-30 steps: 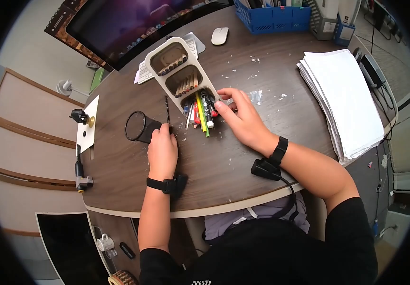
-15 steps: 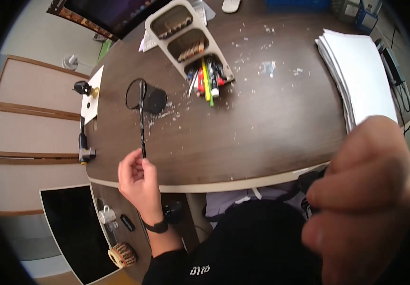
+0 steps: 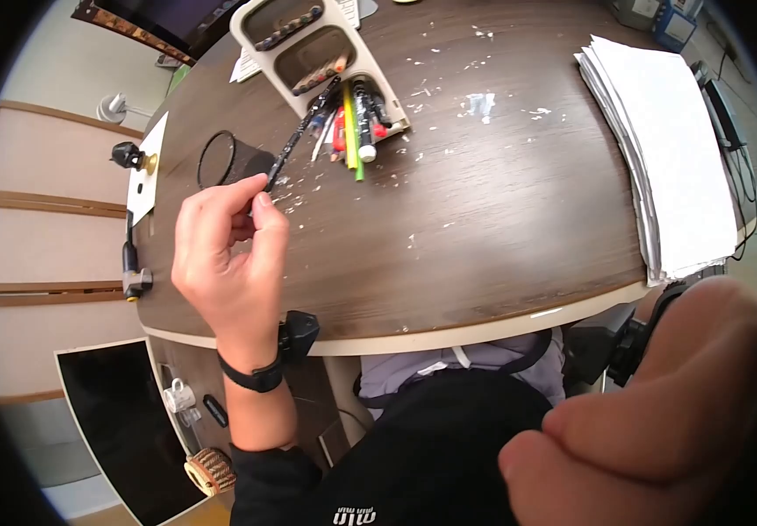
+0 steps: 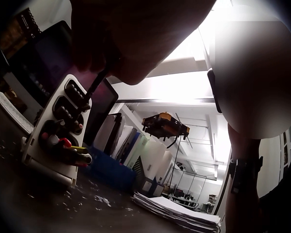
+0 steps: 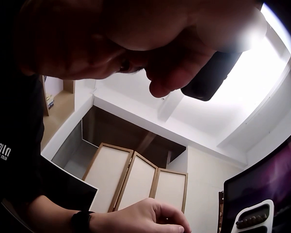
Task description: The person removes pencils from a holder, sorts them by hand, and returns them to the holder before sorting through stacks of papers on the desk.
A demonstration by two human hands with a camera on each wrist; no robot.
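In the head view the left hand (image 3: 234, 250) pinches a thin black speckled stick (image 3: 291, 143) between thumb and forefinger. It slants up over the black mesh cup's edge, its far end above the grey organizer (image 3: 364, 58). Pencils and crayons fill the organizer's upper slots; pens and markers (image 3: 364, 123) stick out of the lowest. The left wrist view shows the left hand (image 4: 136, 36) dark above the organizer (image 4: 48, 150). Close to the head camera, the right hand (image 3: 650, 421) is blurred with curled fingers, nothing visible in them. The mesh cup (image 3: 251, 165) lies on its side behind the left hand.
A thick stack of white paper (image 3: 668, 158) lies on the right side of the desk (image 3: 484, 228). Pale scraps (image 3: 481, 106) are scattered over the desktop. A monitor (image 3: 164, 26) stands at the back left, and a mug (image 3: 178, 396) sits below left.
The left hand has left the cup, taken hold of the black stick, and swung its far end rightward toward the organizer. The right hand has risen from beside the organizer toward the camera.
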